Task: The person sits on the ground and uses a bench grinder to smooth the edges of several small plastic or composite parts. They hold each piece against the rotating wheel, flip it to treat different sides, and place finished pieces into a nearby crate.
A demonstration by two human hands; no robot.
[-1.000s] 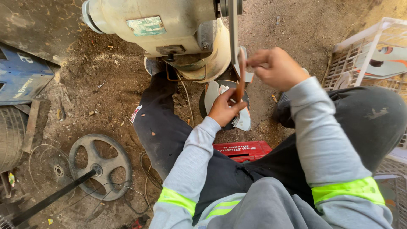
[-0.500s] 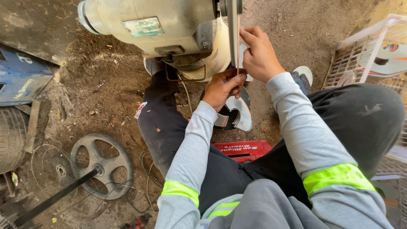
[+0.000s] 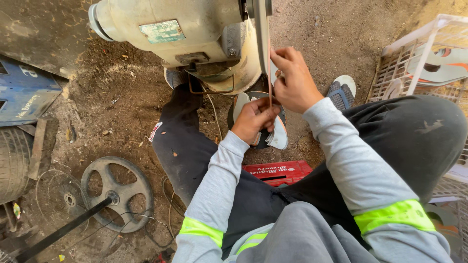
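Observation:
I sit on a red crate (image 3: 278,173) facing a cream bench grinder (image 3: 195,34) with a thin wheel (image 3: 262,29) at its right end. My left hand (image 3: 254,118) and my right hand (image 3: 292,83) together hold a thin, flat, reddish piece (image 3: 269,73) edge-on against the wheel. The right hand grips the upper end, the left hand pinches the lower end. Below the hands lie flat sole-shaped pieces, dark and white (image 3: 273,134), on the dirt.
A white plastic crate (image 3: 414,53) with more sole-shaped cut-outs stands at the right. A grey wheel on a black rod (image 3: 117,192), a tyre (image 3: 14,163) and a blue panel (image 3: 24,95) lie at the left. My shoes (image 3: 341,90) rest by the grinder.
Both hands have moved the thin piece up and closer to the grinder wheel. The right hand has shifted left and up, and the left hand has followed beneath it.

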